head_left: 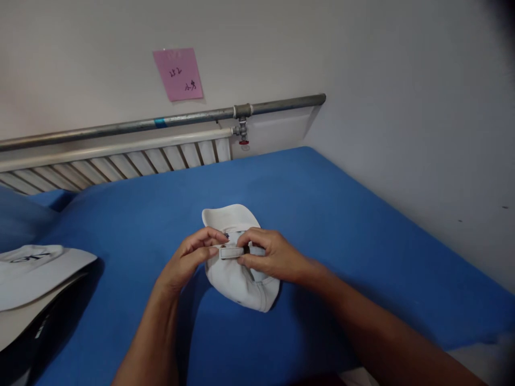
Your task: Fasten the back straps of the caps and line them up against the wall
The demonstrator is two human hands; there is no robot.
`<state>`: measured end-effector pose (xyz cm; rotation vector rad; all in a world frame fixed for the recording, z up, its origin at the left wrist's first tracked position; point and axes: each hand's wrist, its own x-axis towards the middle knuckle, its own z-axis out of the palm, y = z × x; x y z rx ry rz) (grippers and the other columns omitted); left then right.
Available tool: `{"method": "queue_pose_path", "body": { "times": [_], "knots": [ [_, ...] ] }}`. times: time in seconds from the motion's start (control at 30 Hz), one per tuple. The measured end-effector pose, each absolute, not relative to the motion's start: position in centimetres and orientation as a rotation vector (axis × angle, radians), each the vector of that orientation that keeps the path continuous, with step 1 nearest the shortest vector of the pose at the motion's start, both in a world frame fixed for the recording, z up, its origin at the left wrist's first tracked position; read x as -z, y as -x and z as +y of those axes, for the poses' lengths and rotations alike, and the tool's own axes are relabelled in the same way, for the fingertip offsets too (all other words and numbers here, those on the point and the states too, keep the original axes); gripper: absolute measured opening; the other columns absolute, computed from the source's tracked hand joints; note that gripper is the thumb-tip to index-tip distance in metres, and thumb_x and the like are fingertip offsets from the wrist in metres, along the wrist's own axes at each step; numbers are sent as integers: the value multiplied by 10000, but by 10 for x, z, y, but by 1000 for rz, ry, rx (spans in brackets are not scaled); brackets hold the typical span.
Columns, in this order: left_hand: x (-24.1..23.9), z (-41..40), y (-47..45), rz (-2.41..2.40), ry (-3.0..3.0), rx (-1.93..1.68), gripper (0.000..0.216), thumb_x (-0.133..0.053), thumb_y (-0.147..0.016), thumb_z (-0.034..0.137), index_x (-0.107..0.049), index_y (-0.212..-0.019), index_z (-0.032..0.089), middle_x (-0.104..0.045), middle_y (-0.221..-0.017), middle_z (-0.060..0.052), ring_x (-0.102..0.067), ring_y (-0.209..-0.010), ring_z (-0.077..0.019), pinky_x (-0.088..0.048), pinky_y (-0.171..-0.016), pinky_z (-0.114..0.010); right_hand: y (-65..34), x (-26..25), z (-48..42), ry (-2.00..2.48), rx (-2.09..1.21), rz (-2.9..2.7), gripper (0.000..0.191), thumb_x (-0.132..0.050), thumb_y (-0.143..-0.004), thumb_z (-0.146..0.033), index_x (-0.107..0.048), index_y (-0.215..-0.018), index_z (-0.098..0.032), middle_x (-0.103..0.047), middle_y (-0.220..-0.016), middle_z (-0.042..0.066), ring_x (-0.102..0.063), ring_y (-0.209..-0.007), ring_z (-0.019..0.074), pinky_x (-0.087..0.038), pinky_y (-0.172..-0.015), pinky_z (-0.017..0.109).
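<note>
The fingers (209, 236) of the left hand (189, 260) and right hand (269, 256) pinch the back strap (230, 252) of the white cap (237, 284), which rests in the middle of the blue bed (362, 225), and a slackened pinch could probably let the short strap slip free.

surface: flat top under a blue cover (341, 225), smooth, with few creases. its far and right edges meet in a corner at the back.
on it, centre: one white cap (237, 281), brim pointing away toward the far edge, crown squashed, its near end resting on the cover.
left edge: stack of white caps (36, 268), brims overlapping, cut off by the frame. a dark layer shows beneath the lowest.
far left: blue mound (20, 217), same colour as the cover, kind unclear.
</note>
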<state>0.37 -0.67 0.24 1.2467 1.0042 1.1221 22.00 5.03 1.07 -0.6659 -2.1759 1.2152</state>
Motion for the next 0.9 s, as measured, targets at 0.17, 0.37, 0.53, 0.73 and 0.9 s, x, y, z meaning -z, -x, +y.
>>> {"method": "queue_pose_path", "body": {
  "times": [0.17, 0.37, 0.53, 0.73, 0.9],
  "knots": [
    [-5, -8, -8, 972, -1223, -1082, 241, -740, -732, 275, -662, -943, 191, -668, -830, -35, -590, -713, -137, -449, -638, -227, -219, -10, 49, 692, -1229, -2166, 115, -647, -738, -146, -605, -826, -208, -603, -813, -25, -545, -766, 125, -421, -741, 263],
    [-7, -10, -8, 1025, -1185, -1096, 215, -742, -730, 240, -654, -918, 185, -666, -765, -17, -581, -635, -112, -443, -581, -204, -222, -16, 50, 788, -1539, -1964, 264, -728, -698, -267, -611, -926, -204, -597, -856, -14, -523, -737, 112, -422, -683, 254],
    [-5, -10, -6, 991, -1193, -1081, 214, -740, -732, 224, -654, -924, 182, -669, -752, -15, -590, -633, -112, -448, -575, -199, -225, -19, 54, 753, -2024, -1855, 221, -683, -744, -315, -649, -908, -170, -533, -672, -45, -435, -551, 65, -343, -515, 208],
    [-6, -11, -4, 1006, -1216, -1064, 204, -740, -733, 223, -662, -917, 184, -682, -793, -27, -602, -670, -128, -458, -610, -213, -223, -19, 52, 751, -1959, -1838, 226, -724, -721, -348, -645, -814, -158, -488, -604, -67, -383, -522, 52, -290, -497, 203],
    [-8, -11, -3, 1032, -1273, -1064, 194, -750, -722, 258, -673, -886, 188, -652, -780, -25, -565, -672, -127, -438, -606, -217, -222, -16, 50, 712, -1862, -1865, 227, -718, -731, -371, -644, -791, -165, -528, -660, -47, -424, -581, 69, -318, -530, 208]
  ]
}}
